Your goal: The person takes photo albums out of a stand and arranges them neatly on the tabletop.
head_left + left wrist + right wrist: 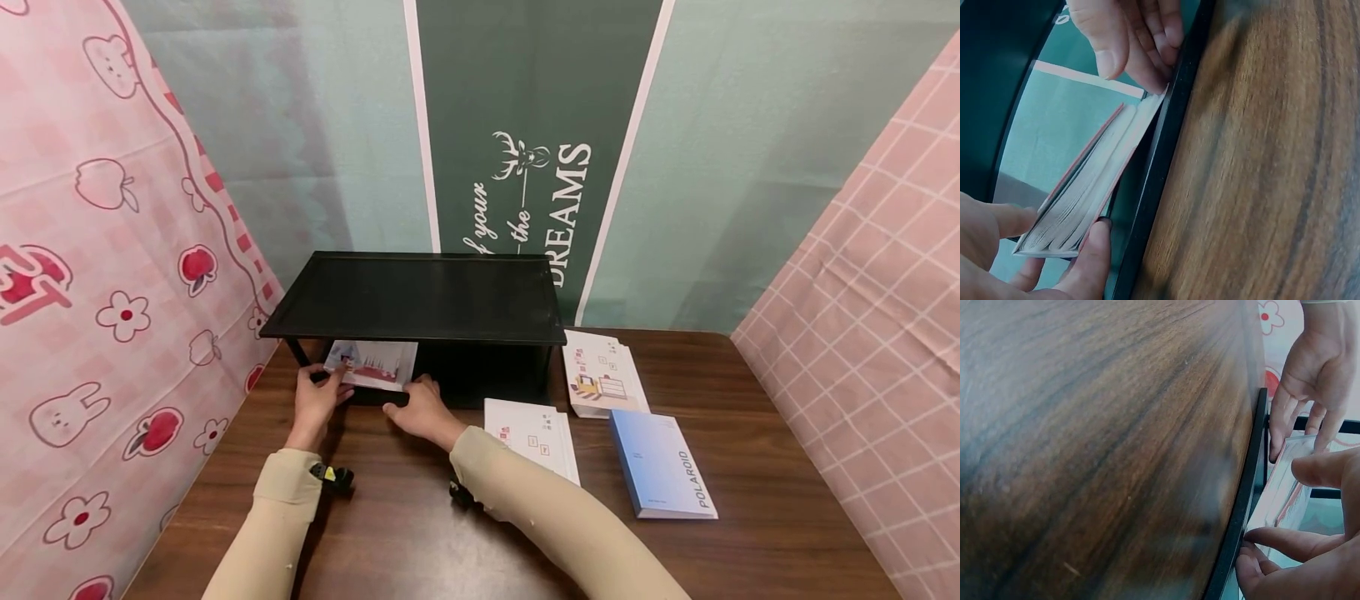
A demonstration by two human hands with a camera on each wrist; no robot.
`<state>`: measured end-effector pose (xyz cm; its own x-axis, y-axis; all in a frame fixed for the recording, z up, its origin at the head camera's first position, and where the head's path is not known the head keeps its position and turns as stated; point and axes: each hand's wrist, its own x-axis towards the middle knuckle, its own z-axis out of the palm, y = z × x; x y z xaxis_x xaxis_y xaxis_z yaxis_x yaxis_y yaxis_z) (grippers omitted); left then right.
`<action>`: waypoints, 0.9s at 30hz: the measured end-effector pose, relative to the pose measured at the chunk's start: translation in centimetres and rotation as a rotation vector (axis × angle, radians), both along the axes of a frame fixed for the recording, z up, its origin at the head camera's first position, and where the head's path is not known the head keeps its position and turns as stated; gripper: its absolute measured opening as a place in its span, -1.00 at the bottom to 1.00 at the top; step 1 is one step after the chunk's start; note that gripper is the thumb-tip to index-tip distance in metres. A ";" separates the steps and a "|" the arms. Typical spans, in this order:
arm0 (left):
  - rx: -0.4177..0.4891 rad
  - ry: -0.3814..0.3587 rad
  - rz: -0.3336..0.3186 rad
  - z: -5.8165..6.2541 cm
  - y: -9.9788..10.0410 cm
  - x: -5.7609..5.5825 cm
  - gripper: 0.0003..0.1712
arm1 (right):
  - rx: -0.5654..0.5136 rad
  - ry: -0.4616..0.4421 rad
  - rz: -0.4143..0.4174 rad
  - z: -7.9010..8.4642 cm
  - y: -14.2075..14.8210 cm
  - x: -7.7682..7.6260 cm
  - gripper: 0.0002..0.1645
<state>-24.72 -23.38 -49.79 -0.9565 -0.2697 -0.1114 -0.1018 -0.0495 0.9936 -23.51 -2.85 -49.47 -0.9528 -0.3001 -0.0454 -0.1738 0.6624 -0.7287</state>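
Note:
A small book with an illustrated cover [378, 362] lies tilted at the left part of the lower tier of a black two-tier shelf [420, 296]. My left hand [315, 404] grips its left end, fingers and thumb on opposite sides, as the left wrist view shows. The book's page edges [1079, 194] face that camera. At the book's right front corner, my right hand [426, 410] touches it with its fingertips, close to the shelf's front rim [1160, 147]. In the right wrist view the right thumb [1319, 470] stands apart from the fingers, in front of the book.
Right of the shelf lie a white illustrated book [600, 371], another white one [528, 429] partly behind my right forearm, and a blue-and-white book marked POLAROID [663, 467]. A green curtain [360, 125] hangs behind, pink ones [127, 250] at the sides. The table [397, 533] is wooden.

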 end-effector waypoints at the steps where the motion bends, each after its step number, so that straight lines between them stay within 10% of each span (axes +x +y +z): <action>1: -0.001 -0.003 -0.004 0.0 0.0 0.0 -0.32 | -0.009 -0.007 -0.007 0.0 0.0 0.0 -0.32; 27: 0.002 -0.084 -0.043 0.6 -0.5 1.8 -0.15 | -0.227 -0.059 -0.280 0.2 -0.1 -0.3 -0.33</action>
